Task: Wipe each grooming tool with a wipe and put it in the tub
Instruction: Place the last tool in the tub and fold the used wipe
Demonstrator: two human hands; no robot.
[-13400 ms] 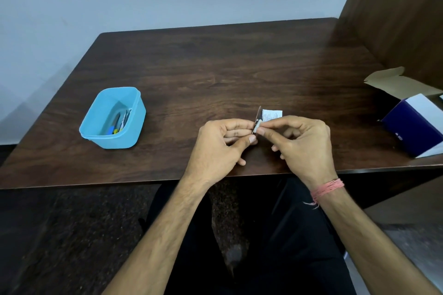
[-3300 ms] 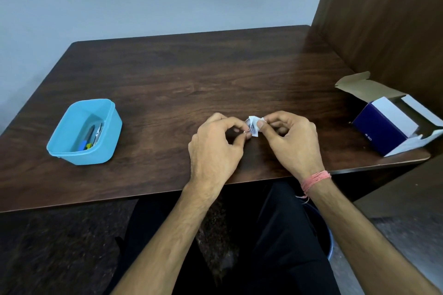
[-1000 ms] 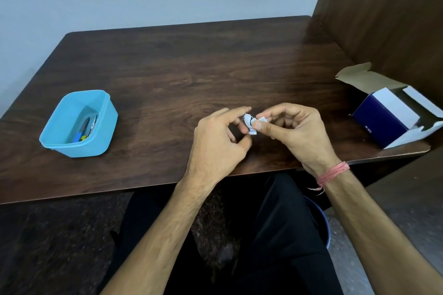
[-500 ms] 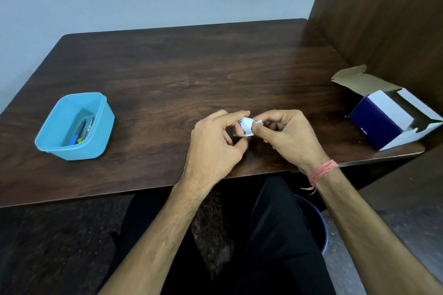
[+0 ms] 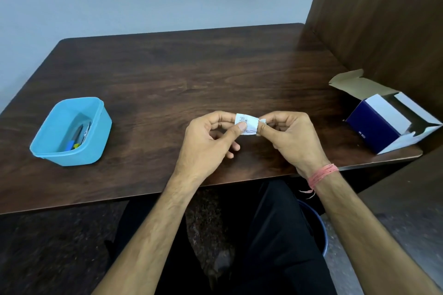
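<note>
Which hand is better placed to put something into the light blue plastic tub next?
Probably the left hand: the light blue plastic tub stands on its side of the dark wooden table, while the right hand would cross over. Both pinch the small white printed packet.

Table (image 5: 167, 74) centre bare; tub (image 5: 98, 132) far left, open box (image 5: 374, 124) far right.

At the centre of the frame, the small white packet (image 5: 247, 124) carries lines of dark print, too small to read. At the right edge, the navy box (image 5: 374, 130) shows a small pale mark low on its side, also illegible.
</note>
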